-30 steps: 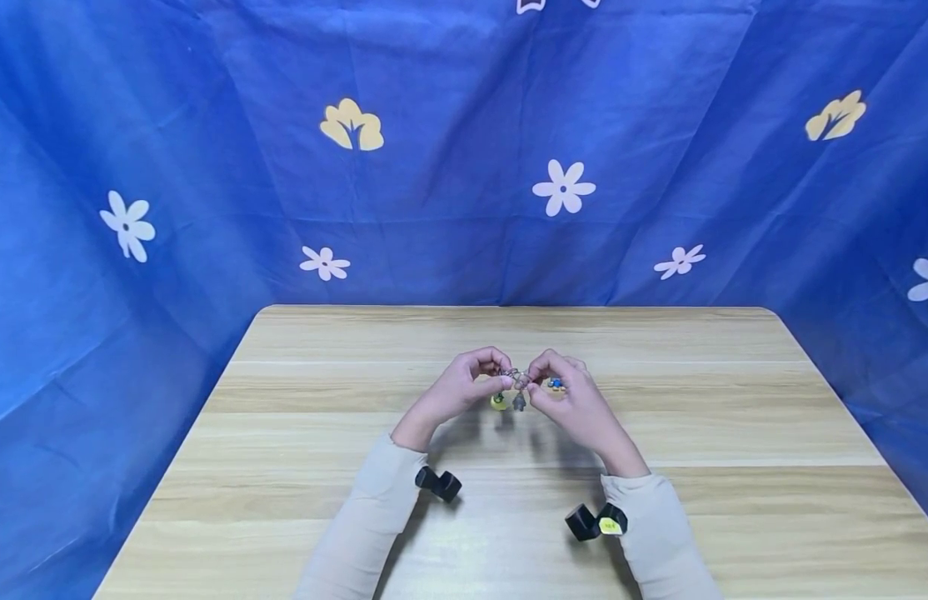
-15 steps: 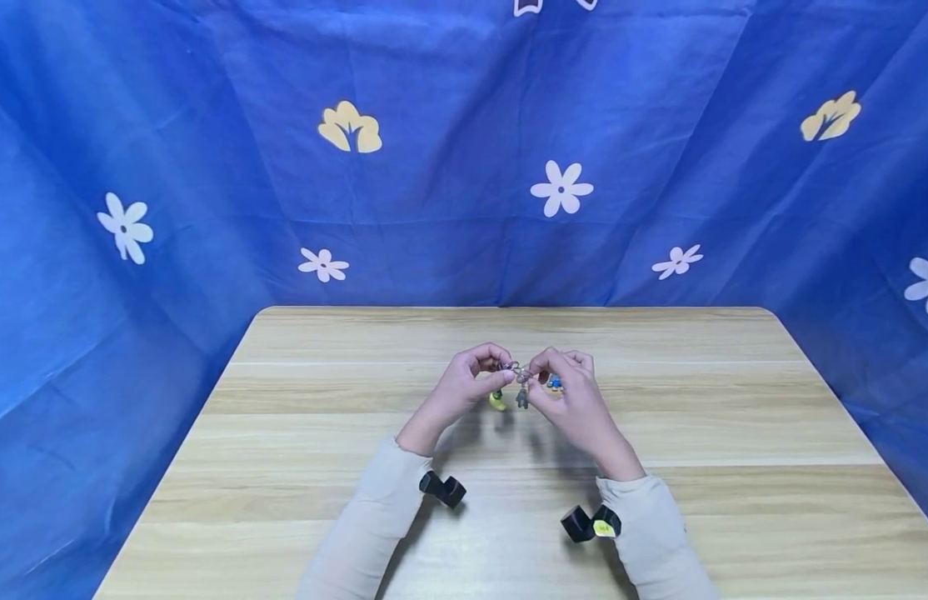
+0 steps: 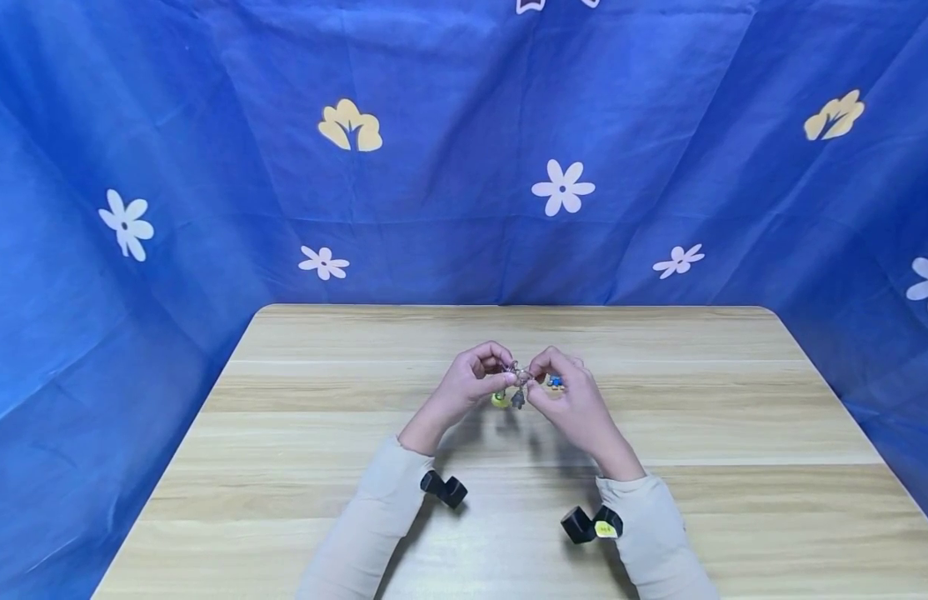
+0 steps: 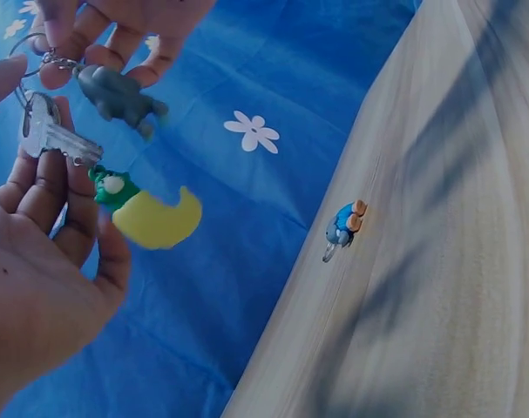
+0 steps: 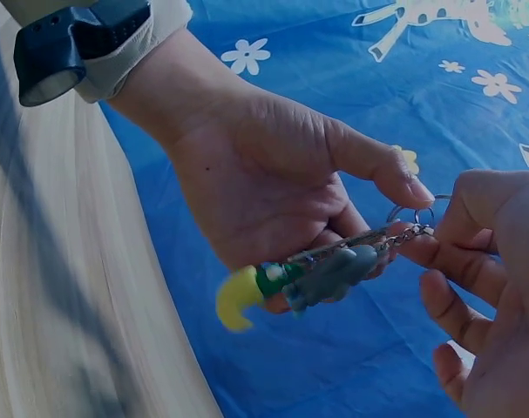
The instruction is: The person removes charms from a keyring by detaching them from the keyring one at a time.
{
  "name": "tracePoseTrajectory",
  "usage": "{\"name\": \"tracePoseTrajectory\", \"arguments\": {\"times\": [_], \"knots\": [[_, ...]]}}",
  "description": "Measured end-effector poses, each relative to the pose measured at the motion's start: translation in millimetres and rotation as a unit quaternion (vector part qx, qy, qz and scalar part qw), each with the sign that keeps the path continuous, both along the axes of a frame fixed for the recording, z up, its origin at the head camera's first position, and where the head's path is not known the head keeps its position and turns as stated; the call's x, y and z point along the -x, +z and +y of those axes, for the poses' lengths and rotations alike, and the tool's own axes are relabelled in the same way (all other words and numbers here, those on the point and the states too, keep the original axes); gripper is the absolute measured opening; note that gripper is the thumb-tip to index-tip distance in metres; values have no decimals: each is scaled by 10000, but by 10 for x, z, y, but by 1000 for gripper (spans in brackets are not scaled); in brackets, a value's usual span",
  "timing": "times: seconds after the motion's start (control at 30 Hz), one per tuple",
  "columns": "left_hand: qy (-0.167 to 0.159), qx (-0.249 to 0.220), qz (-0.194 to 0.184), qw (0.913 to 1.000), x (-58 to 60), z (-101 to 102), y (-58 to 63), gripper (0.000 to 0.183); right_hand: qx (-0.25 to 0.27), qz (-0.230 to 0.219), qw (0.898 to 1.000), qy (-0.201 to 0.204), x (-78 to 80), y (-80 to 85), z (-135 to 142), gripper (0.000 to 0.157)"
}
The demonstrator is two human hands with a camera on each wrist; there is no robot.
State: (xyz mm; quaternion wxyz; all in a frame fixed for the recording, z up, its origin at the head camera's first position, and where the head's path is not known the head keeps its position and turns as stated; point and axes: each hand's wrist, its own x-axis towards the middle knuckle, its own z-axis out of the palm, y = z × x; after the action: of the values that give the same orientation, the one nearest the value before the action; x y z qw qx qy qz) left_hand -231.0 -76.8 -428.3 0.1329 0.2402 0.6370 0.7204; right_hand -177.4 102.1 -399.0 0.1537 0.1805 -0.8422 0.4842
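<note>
My left hand pinches a metal key ring over the middle of the table. From it hang a silver key and a charm with a green figure on a yellow crescent. My right hand meets it from the right, thumb and forefinger pinching the ring end of a grey figure keychain. The grey figure dangles by a short chain, beside the key in the right wrist view. Fingertips partly hide where the rings meet.
A small blue figure keychain lies on the wooden table, just beyond my right hand. Black wrist cameras sit on both sleeves. A blue curtain with flower prints surrounds the table's back and sides.
Both hands stay almost in place, with slight finger shifts at the rings. The hanging grey figure and the yellow charm swing and turn a little.
</note>
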Motion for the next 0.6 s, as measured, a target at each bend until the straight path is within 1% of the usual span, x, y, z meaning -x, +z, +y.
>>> {"name": "tracePoseTrajectory", "arguments": {"times": [0.07,0.13,0.23,0.33,0.4,0.47,0.6], "knots": [[-71,-195,-67,9998,-7,1,5,19,129,-189,9997,69,-6,12,-4,15],[-72,-282,-20,9996,-14,-1,14,21,197,-308,9992,138,-3,16,-5,14],[-35,-233,270,9994,-25,-4,31,22,389,-491,9977,262,1,13,2,11],[2,37,605,9982,-37,-12,45,30,726,-742,9939,371,15,3,19,9],[8,251,743,9969,-44,-16,54,29,1034,-982,9889,425,27,-3,34,8],[-6,439,807,9958,-47,-19,62,27,1367,-1247,9814,514,44,-6,46,9],[-184,782,1015,9916,-53,-41,74,25,1821,-1797,9641,706,62,6,72,11]]}}
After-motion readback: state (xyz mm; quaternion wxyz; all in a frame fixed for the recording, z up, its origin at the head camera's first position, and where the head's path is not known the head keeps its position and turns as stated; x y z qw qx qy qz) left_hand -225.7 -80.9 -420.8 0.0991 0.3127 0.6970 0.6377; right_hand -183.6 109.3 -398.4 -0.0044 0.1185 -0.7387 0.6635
